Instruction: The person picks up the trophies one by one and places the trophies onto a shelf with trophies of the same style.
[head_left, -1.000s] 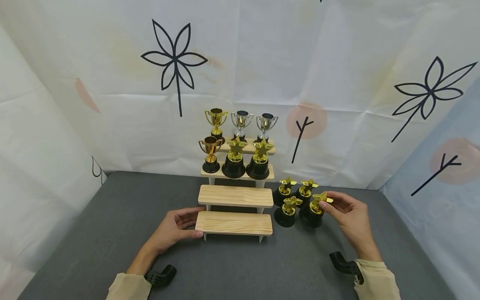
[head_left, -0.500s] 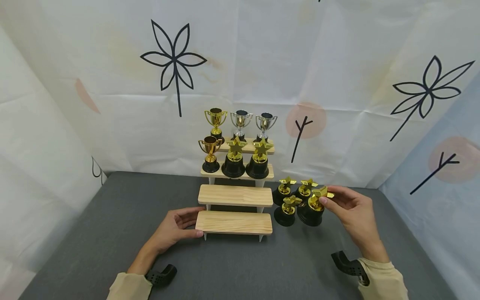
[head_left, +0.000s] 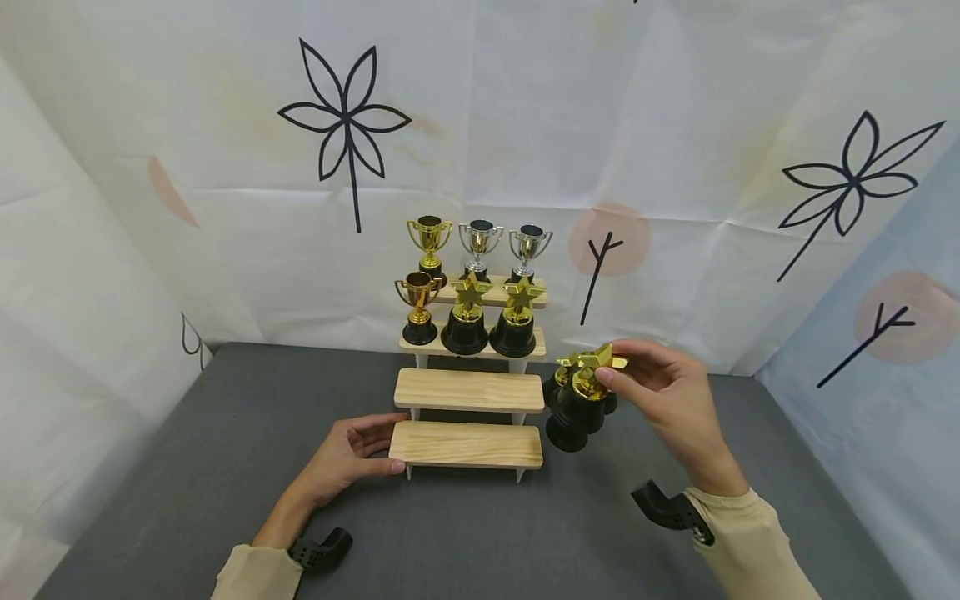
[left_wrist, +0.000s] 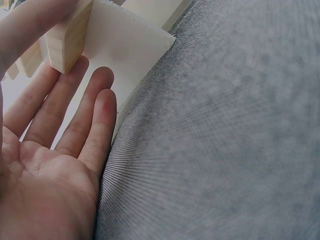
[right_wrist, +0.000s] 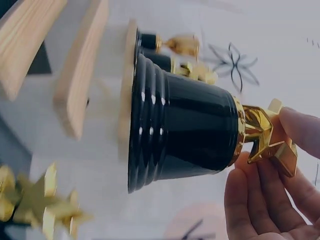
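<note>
In the head view, my right hand (head_left: pixel 671 392) holds a star trophy (head_left: pixel 582 407) by its gold star, thumb on one side and fingers on the other. Its black flared base hangs free, as the right wrist view of the trophy (right_wrist: pixel 200 127) shows. Behind it, other star trophies (head_left: pixel 567 433) stand on the table, partly hidden. My left hand (head_left: pixel 341 462) grips the left end of the lowest step of a wooden tiered display stand (head_left: pixel 465 446). Up close, the thumb lies over the plank (left_wrist: pixel 70 45) and the fingers reach beneath it, beside a white side support (left_wrist: pixel 122 40).
Two silver cups (head_left: pixel 480 242) and a gold cup (head_left: pixel 430 237) stand on the top step. One step down are a bronze-coloured cup (head_left: pixel 418 293) and two star trophies (head_left: pixel 516 321). A grey table (head_left: pixel 225 433) meets a white printed backdrop (head_left: pixel 225 275).
My right hand has lifted the star trophy off the table and carried it left, over the other star trophies. My left hand has stayed at the stand.
</note>
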